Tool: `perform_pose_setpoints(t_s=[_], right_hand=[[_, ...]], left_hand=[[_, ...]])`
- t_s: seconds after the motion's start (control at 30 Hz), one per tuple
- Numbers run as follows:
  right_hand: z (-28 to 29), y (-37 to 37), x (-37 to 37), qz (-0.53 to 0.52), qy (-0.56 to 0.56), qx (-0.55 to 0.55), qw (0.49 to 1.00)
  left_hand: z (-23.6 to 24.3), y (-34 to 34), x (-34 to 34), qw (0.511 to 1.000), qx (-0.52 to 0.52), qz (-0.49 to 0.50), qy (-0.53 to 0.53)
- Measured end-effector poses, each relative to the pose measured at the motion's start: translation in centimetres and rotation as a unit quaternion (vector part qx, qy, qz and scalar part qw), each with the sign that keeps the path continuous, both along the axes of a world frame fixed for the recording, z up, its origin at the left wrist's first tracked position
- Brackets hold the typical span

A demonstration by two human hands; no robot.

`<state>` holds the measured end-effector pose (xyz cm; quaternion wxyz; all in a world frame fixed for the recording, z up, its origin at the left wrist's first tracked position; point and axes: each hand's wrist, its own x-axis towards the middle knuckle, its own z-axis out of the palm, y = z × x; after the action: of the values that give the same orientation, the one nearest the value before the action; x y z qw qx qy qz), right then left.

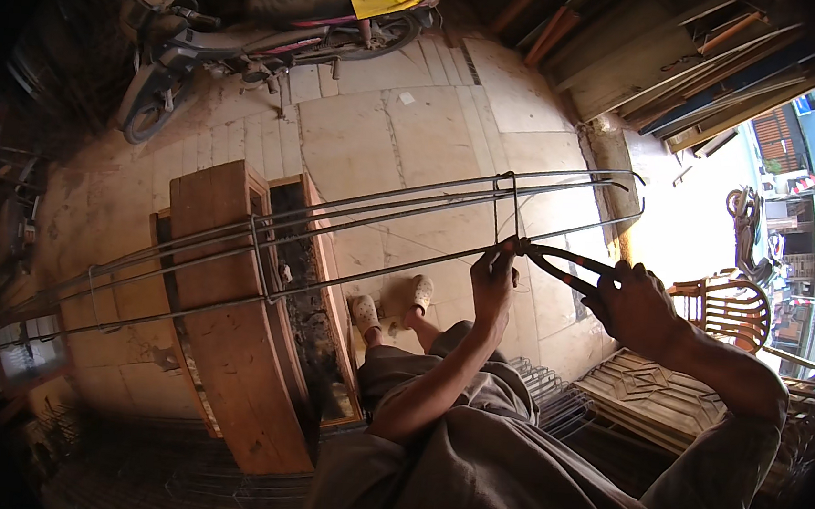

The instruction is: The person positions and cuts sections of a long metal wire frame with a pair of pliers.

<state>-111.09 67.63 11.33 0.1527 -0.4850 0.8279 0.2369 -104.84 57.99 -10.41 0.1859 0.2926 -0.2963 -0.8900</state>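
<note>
A long cage of thin steel bars (382,270) runs across in front of me, with square wire stirrups (496,209) around the bars. The fingers of my left hand (494,282) are closed on the lower near bar, at a corner of the right-hand stirrup. My right hand (640,311) grips the dark handles of a pair of pincers (568,258). Their handles are spread apart, and their jaws are at that same corner, touching or nearly touching my left fingertips. My fingers and the jaws hide the exact joint, and any tie wire there is too small to tell.
A brown wooden bench (221,307) supports the cage at left. Beyond lies a tiled floor (350,135) with a parked motorcycle (281,39). Wooden boards (623,66) lean at the far right. A wooden chair (733,311) and carved panels (650,393) are to my right.
</note>
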Motion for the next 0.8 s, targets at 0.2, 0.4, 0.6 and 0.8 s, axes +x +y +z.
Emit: perform_pose_setpoints(t_s=[0.2, 0.4, 0.6, 0.8], right_hand=[[1.8, -2.7, -0.8, -0.106, -0.139, 0.034, 0.984], [1.2, -1.9, -4.1, -0.268, -0.258, 0.061, 0.926], [1.6, -0.7, -6.1, -0.317, -0.366, 0.038, 0.874], [-0.2, 5.8, -6.6, -0.275, -0.465, -0.046, 0.84]], left_hand=[[-0.2, -0.5, 0.1, 1.0, 0.014, -0.014, -0.005], [-0.5, -0.4, 0.3, 0.999, 0.022, -0.02, 0.022], [0.1, -1.0, 0.2, 1.0, 0.026, -0.008, 0.0], [0.6, 1.5, 4.1, 0.996, -0.011, -0.014, -0.091]])
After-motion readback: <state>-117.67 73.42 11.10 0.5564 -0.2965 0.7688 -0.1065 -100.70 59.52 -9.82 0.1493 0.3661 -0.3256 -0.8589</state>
